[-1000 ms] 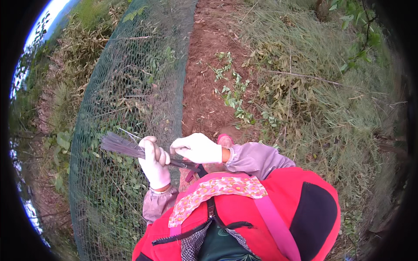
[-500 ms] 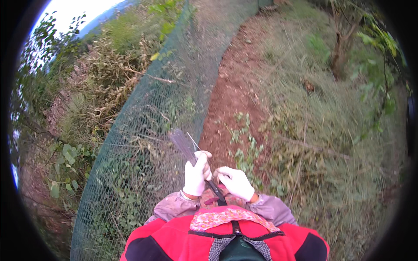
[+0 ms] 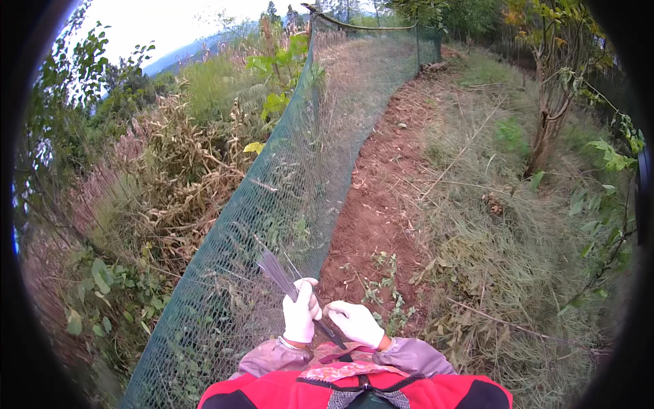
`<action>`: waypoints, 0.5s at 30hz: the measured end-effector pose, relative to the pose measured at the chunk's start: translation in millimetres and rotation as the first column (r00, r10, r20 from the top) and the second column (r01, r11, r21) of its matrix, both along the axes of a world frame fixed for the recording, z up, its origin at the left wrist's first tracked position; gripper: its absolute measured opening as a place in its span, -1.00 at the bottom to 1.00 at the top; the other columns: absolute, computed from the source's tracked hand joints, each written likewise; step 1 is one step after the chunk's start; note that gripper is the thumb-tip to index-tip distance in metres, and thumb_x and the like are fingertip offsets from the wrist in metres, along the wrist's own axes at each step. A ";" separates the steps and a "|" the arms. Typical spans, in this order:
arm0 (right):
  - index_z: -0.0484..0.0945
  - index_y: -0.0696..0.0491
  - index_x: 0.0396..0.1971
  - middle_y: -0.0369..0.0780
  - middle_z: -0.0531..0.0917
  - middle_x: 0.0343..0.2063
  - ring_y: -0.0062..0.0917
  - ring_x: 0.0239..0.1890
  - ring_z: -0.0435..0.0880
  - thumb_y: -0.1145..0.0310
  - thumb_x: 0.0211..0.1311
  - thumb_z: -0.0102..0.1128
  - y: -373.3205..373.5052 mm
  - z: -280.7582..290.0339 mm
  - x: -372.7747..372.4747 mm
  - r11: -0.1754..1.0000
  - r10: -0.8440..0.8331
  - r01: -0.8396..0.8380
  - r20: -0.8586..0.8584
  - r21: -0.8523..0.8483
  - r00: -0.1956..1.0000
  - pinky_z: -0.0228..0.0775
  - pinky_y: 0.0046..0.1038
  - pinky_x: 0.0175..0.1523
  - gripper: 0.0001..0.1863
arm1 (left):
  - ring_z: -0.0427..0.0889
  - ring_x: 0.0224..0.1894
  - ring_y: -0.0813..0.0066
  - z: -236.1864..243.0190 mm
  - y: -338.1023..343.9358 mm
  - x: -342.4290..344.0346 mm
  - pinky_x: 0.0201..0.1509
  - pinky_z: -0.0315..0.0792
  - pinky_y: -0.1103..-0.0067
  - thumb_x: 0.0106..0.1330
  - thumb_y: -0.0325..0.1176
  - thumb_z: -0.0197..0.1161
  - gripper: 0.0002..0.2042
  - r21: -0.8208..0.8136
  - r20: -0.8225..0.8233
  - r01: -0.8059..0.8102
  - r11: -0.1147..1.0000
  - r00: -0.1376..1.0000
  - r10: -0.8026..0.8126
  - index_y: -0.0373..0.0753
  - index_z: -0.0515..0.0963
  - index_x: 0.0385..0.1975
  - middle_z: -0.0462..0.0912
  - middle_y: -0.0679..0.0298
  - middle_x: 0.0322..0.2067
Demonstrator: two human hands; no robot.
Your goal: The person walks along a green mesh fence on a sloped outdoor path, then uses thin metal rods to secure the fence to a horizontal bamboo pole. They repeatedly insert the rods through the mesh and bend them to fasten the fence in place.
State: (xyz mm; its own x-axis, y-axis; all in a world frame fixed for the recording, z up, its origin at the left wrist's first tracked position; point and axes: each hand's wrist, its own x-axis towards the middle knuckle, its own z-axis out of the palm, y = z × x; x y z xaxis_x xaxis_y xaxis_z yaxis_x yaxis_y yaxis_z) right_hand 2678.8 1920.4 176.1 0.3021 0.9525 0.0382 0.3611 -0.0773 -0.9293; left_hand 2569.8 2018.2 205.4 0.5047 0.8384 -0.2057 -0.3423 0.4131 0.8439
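Observation:
My left hand (image 3: pixel 298 317), in a white glove, is closed around a bundle of thin grey wires (image 3: pixel 276 274). The strands fan out a little past the top of the fist, and one pale strand stands apart from them. Below the fist the bundle runs on as a dark, strap-like length (image 3: pixel 330 334) toward my chest. My right hand (image 3: pixel 358 326), also gloved in white, is just right of it with fingers curled together. Whatever those fingers pinch is hidden. Both hands are in front of my red jacket (image 3: pixel 272 392).
A green mesh fence (image 3: pixel 225 245) runs from the lower left up to a post with a pole along its top. Beside it lies a strip of reddish bare soil (image 3: pixel 371 198). Dry grass (image 3: pixel 504 252) and a small tree (image 3: pixel 548 129) are on the right, dried stalks (image 3: pixel 177 163) beyond the fence.
The view has tilted up, so more of the fence's far end shows and my hands sit lower in the picture. My left hand still grips the wires; my right stays close beside it.

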 end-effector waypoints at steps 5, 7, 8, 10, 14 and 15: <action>0.58 0.01 -0.21 -0.09 0.63 -0.45 -0.20 -0.38 0.66 0.24 0.27 0.02 15.7 -3.6 25.1 0.998 -0.036 0.036 0.003 0.060 0.999 0.46 -0.32 -0.28 -0.77 | 0.09 -0.77 0.75 3.6 17.0 29.0 -0.72 0.02 0.69 0.41 -0.24 0.05 -0.79 -0.004 -0.040 0.007 1.000 0.999 -0.007 -0.28 0.44 -0.21 0.17 0.51 -0.74; 0.58 0.01 -0.22 -0.09 0.63 -0.45 -0.19 -0.39 0.65 0.24 0.27 0.02 24.3 -5.1 37.2 0.998 -0.034 0.034 0.004 0.055 0.999 0.46 -0.31 -0.29 -0.77 | 0.11 -0.76 0.74 2.7 23.9 39.7 -0.72 0.03 0.69 0.41 -0.25 0.05 -0.79 -0.004 -0.064 0.009 1.000 0.998 -0.010 -0.28 0.44 -0.21 0.19 0.50 -0.72; 0.58 0.01 -0.22 -0.09 0.63 -0.45 -0.19 -0.40 0.65 0.24 0.27 0.02 29.7 -6.2 43.0 0.999 -0.029 0.029 -0.001 0.034 1.000 0.46 -0.31 -0.30 -0.77 | 0.11 -0.76 0.74 1.8 27.1 44.5 -0.72 0.03 0.69 0.41 -0.26 0.05 -0.80 0.000 -0.061 0.004 1.000 0.998 -0.004 -0.28 0.44 -0.21 0.19 0.49 -0.72; 0.58 0.01 -0.24 -0.09 0.63 -0.45 -0.18 -0.40 0.65 0.24 0.27 0.02 41.8 -9.4 54.5 0.999 -0.014 0.014 -0.011 0.035 1.000 0.45 -0.29 -0.31 -0.78 | 0.12 -0.75 0.74 -0.8 33.5 53.8 -0.72 0.03 0.69 0.41 -0.27 0.04 -0.80 -0.008 -0.056 -0.014 1.000 0.998 0.013 -0.28 0.43 -0.21 0.20 0.49 -0.72; 0.57 0.01 -0.25 -0.08 0.63 -0.44 -0.17 -0.38 0.65 0.25 0.25 0.03 72.0 -18.9 85.7 0.994 0.054 -0.053 -0.017 0.095 0.998 0.45 -0.29 -0.30 -0.79 | 0.12 -0.76 0.74 -7.5 53.2 78.7 -0.72 0.05 0.69 0.40 -0.26 0.05 -0.80 0.023 -0.062 -0.099 0.995 0.993 0.100 -0.29 0.42 -0.20 0.20 0.49 -0.71; 0.57 0.00 -0.25 -0.08 0.63 -0.44 -0.16 -0.38 0.65 0.25 0.25 0.03 81.1 -21.2 96.4 0.990 0.073 -0.072 -0.004 0.125 0.997 0.46 -0.29 -0.29 -0.79 | 0.12 -0.77 0.74 -9.3 58.5 88.4 -0.73 0.05 0.68 0.40 -0.25 0.06 -0.79 0.017 -0.070 -0.130 0.991 0.989 0.131 -0.28 0.42 -0.21 0.21 0.49 -0.71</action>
